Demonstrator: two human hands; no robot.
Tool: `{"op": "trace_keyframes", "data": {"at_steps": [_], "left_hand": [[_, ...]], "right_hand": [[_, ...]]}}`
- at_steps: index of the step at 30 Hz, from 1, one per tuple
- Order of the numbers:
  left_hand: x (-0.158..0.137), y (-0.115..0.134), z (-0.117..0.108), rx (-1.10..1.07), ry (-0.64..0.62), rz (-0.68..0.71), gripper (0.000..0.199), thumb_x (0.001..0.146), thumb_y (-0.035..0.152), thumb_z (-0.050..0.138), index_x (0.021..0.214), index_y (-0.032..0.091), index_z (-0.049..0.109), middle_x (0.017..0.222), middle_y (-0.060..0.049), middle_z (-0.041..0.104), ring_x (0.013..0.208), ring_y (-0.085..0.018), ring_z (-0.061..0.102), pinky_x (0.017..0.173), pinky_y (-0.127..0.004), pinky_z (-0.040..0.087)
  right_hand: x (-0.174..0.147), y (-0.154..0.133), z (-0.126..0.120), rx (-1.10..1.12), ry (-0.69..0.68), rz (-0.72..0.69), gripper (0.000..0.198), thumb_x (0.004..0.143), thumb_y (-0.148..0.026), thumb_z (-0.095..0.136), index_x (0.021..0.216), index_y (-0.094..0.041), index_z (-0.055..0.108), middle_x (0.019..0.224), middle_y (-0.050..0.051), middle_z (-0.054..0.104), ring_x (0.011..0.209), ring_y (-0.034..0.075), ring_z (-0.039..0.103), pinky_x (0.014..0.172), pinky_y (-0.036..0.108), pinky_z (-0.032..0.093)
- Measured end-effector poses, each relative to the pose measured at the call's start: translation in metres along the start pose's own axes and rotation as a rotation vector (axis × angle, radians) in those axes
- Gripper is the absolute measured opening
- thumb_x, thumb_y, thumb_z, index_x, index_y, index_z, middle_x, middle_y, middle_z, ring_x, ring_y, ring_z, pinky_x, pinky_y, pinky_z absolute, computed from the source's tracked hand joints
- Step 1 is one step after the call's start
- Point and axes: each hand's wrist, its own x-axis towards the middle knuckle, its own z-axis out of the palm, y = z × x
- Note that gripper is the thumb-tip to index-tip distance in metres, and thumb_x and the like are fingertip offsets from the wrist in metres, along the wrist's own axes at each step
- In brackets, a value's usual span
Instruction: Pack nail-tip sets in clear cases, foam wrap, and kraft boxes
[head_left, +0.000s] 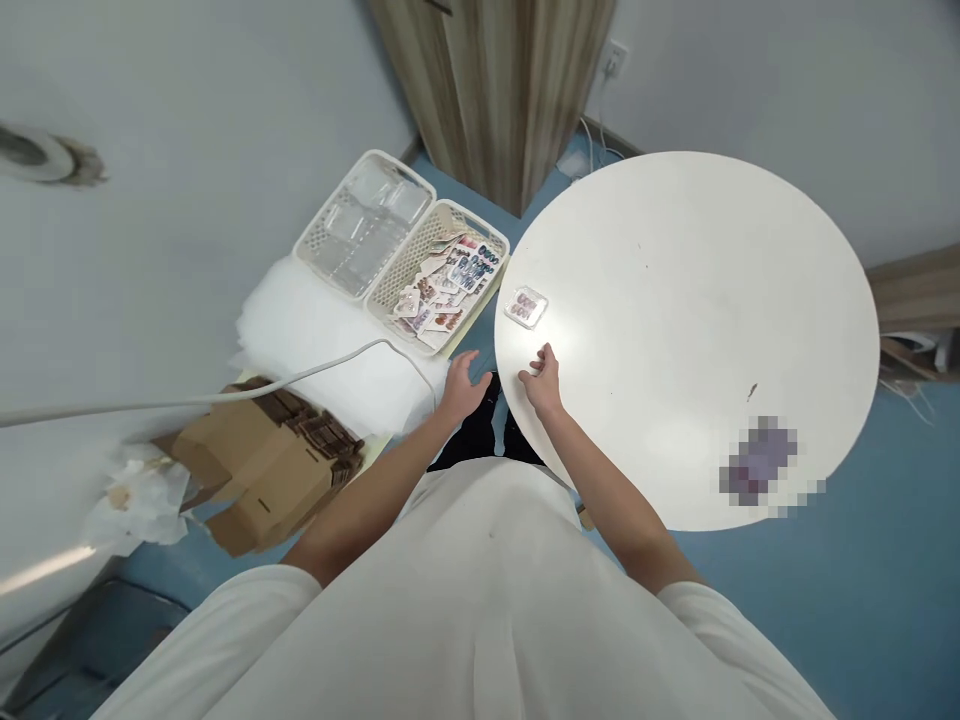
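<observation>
Below, a white shirt (491, 590) covers the person's front, with both forearms reaching forward from its sleeves. The left hand (461, 390) is held off the table's near-left edge, its thumb and fingers apart with nothing between them. The right hand (545, 383) is over the rim of the round white table (697, 300), fingers curled toward the thumb; whether their tips meet, I cannot tell. Just beyond it, a small clear case (526, 307) lies flat on the table near its left edge, reddish-brown pieces showing inside, untouched by either hand. To the left, past a pile of white sheets (315, 335), a basket (382, 290) holds loose cards (442, 285) of coloured pieces. Against its far-left side stands a second basket (304, 250) with clear boxes (364, 225). Farthest back is a wooden cabinet (495, 90).
</observation>
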Motion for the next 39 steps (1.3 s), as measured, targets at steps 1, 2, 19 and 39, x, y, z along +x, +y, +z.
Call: {"op": "trace_keyframes", "data": {"at_steps": [1, 2, 19, 39], "left_hand": [[-0.008, -0.004, -0.004, -0.003, 0.014, -0.02, 0.044, 0.077, 0.034, 0.054, 0.119, 0.022, 0.048, 0.126, -0.009, 0.045, 0.12, -0.024, 0.041, 0.098, -0.039, 0.035], [-0.016, -0.009, -0.007, -0.011, 0.029, -0.042, 0.042, 0.077, 0.035, 0.054, 0.117, 0.022, 0.05, 0.125, -0.009, 0.046, 0.118, -0.024, 0.042, 0.097, -0.039, 0.036], [-0.086, -0.094, -0.114, -0.073, 0.304, -0.346, 0.042, 0.076, 0.036, 0.056, 0.113, 0.018, 0.053, 0.123, -0.01, 0.052, 0.115, -0.024, 0.047, 0.095, -0.035, 0.037], [-0.051, -0.114, -0.133, -0.347, 0.247, -0.269, 0.042, 0.078, 0.035, 0.054, 0.115, 0.016, 0.052, 0.123, -0.012, 0.053, 0.106, -0.023, 0.054, 0.087, -0.033, 0.043]], "right_hand": [[-0.007, 0.002, 0.002, -0.01, -0.001, -0.015, 0.078, 0.064, -0.024, 0.055, 0.135, -0.028, 0.025, 0.126, 0.007, 0.035, 0.102, 0.017, 0.044, 0.082, 0.031, 0.045], [-0.014, 0.003, 0.004, -0.016, 0.002, -0.042, 0.075, 0.065, -0.024, 0.054, 0.134, -0.027, 0.025, 0.126, 0.007, 0.035, 0.101, 0.017, 0.045, 0.081, 0.03, 0.045], [-0.058, -0.017, 0.116, -0.371, -0.48, -0.426, 0.036, 0.074, -0.025, 0.045, 0.108, -0.017, 0.053, 0.099, 0.007, 0.057, 0.071, 0.013, 0.053, 0.067, 0.028, 0.046], [-0.036, -0.036, 0.185, -0.934, -0.606, -0.417, 0.063, 0.073, -0.04, 0.056, 0.129, -0.016, 0.04, 0.139, 0.012, 0.035, 0.128, 0.026, 0.032, 0.104, 0.042, 0.029]]}}
